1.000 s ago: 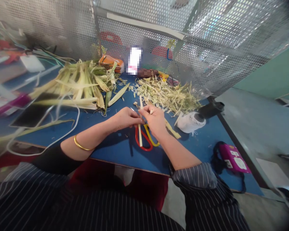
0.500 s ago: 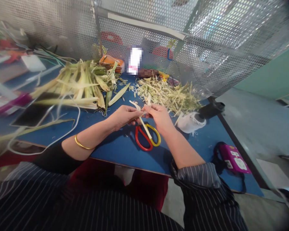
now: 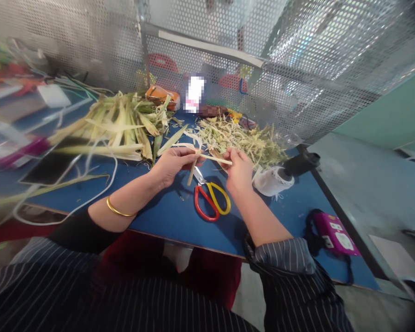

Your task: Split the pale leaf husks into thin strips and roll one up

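My left hand [image 3: 174, 165] pinches pale corn husk strips [image 3: 212, 158] where they cross, with loose ends sticking out to the upper left and downward. My right hand [image 3: 239, 169] grips the end of one strip, which is stretched between the two hands. Below them on the blue table [image 3: 169, 221] lie scissors [image 3: 210, 196] with one red and one yellow handle, blades pointing away from me. A heap of shredded husk scraps [image 3: 242, 138] lies just beyond my right hand. Beyond my left hand is a pile of whole corn husks [image 3: 121, 120].
A spool of white thread [image 3: 274, 180] lies right of my right arm, beside a black cylinder [image 3: 302, 162]. A purple box with a strap [image 3: 337, 234] is at the right edge. A white cable [image 3: 114, 177] loops on the left. Perforated metal mesh [image 3: 207, 27] stands behind.
My hands have moved apart. The right hand has gone right, drawing one strip out sideways between them, and the scissor blades now show below.
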Motion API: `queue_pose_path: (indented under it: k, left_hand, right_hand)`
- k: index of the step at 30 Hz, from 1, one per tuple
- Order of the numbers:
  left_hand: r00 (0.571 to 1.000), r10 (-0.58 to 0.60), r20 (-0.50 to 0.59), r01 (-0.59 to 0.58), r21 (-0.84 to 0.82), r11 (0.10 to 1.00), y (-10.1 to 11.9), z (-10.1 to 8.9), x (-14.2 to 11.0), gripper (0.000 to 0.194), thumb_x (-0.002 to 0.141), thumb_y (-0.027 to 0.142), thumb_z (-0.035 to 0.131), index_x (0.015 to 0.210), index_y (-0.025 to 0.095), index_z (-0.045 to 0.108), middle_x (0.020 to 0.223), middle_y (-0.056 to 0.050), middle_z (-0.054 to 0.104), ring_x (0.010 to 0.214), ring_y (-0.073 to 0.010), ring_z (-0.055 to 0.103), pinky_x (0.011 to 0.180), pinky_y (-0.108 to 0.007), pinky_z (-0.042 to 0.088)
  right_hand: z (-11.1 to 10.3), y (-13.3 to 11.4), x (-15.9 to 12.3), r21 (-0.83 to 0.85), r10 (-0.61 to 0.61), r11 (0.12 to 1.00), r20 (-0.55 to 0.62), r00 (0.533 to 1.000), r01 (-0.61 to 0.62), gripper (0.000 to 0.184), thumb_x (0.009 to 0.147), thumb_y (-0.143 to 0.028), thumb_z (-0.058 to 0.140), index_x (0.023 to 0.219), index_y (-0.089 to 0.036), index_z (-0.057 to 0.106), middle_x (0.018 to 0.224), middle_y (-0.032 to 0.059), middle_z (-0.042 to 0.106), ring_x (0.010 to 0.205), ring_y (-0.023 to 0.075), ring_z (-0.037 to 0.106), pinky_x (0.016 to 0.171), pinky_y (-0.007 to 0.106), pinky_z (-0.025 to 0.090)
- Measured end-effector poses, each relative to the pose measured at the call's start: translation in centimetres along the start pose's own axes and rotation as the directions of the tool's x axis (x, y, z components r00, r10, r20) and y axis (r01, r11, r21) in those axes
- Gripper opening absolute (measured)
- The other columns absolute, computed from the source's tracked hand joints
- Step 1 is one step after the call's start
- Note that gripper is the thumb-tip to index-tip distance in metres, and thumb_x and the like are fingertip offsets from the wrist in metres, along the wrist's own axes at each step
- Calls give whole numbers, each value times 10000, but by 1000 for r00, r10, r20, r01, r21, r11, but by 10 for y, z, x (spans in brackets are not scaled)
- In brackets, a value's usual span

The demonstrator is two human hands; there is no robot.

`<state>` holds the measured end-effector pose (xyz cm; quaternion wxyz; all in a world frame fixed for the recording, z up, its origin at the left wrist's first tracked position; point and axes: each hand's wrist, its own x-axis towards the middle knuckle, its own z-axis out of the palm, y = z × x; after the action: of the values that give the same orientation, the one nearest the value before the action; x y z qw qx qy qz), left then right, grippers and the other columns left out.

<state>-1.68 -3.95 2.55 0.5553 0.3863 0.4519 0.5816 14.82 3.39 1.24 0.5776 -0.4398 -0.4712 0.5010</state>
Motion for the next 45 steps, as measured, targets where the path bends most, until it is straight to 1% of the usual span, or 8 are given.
queue_pose_path:
  k: [3,6,11,14,22,28,38,45]
  left_hand:
    - [999,28,-29,-29,-42,999,1,0,1,251,675,269,786,867,115,737,875,-81,731,767,-148,682,767,-286,531]
    - [998,52,-37,-53,-49,997,0,0,1,233,668,275,793,827,115,734,827,-65,722,751,-139,673,756,-278,526]
    - [997,59,-55,-61,-26,998,-4,-1,2,244,668,312,792,816,127,732,794,-54,717,747,-129,653,746,-264,507]
    - [996,62,-71,-64,-24,998,-4,-1,2,242,657,311,796,800,127,730,791,-50,714,732,-124,642,732,-259,501]
    - [997,47,-63,-51,-53,997,-9,3,1,228,618,263,811,768,109,735,776,-61,717,688,-115,629,689,-246,492]
    - [990,20,-138,-31,-76,997,-13,5,1,224,552,217,839,701,99,720,717,-50,706,663,-112,623,716,-259,500]
    - [998,-36,-50,32,-64,997,-2,-2,3,235,682,277,764,842,114,708,708,-31,673,654,-112,633,665,-245,498]
    - [993,-7,-118,17,89,996,-6,4,1,158,724,226,741,800,108,668,642,2,617,483,-53,516,519,-212,452]
  right_hand:
    - [-1,-8,-11,-170,-301,943,-81,950,285,257,857,-472,490,780,-227,497,683,-13,515,603,128,513,599,283,431]
    - [-2,-18,-30,-470,-569,667,180,802,578,263,898,-430,480,750,-220,535,701,17,560,680,156,532,703,318,424]
    - [-5,-27,-46,-636,-621,151,535,573,757,258,912,-358,492,762,-219,649,764,57,641,779,194,549,825,384,331]
    - [-6,-24,-47,-623,-585,7,631,509,782,246,912,-362,493,818,-229,678,795,63,649,829,214,534,836,402,288]
    - [11,0,-51,-618,-411,144,673,615,773,274,929,-312,479,727,-183,613,721,29,595,660,150,509,675,312,321]
    - [14,0,-55,-539,-388,251,705,594,804,243,895,-223,493,664,-187,558,729,23,591,625,133,493,600,288,320]
    - [-2,-17,-34,-651,-599,-90,640,481,754,275,942,-377,466,1029,-174,630,953,95,634,925,226,545,845,359,338]
    - [-1,-14,-31,-554,-432,-199,790,435,809,335,976,-285,368,766,-167,601,686,37,603,669,163,505,788,342,301]
